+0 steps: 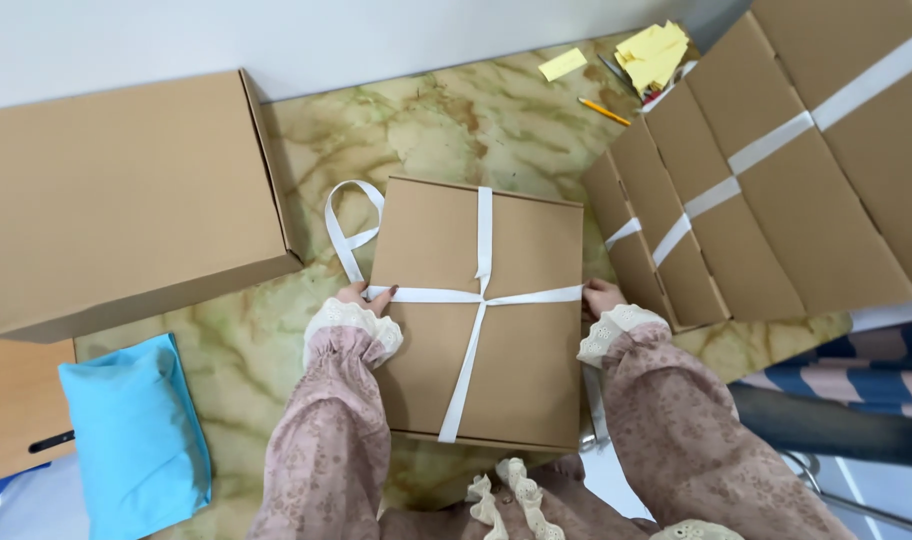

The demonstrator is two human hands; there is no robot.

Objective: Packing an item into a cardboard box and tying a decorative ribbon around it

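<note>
— Where does the flat cardboard box sit?

— In the middle of the green-veined marble-look tabletop, just in front of the person. A white ribbon crosses over its lid, one band running far to near, the other left to right.

— And the hands?

— The left hand is at the box's left edge, fingers curled and pinching the ribbon where the cross band leaves the lid. A loose loop of that ribbon curls away on the table to the far left. The right hand presses against the right edge where the band wraps round; the box hides its fingers, so I cannot tell whether it grips or merely steadies.

— Why hold it like that?

— I'd judge both hands at the two ends of the cross band keep it taut and centred, so the crossing stays in the middle of the lid.

— What else lies about?

— To the right, a row of similar boxes, each already banded in white, leaning overlapped like tiles. On the far left a larger plain cardboard box, and nearer, a light blue pouch. At the far edge, yellow paper slips and a pencil.

— The room?

— A pale wall runs behind the table. At the right, a striped cloth shows beside the table.
</note>
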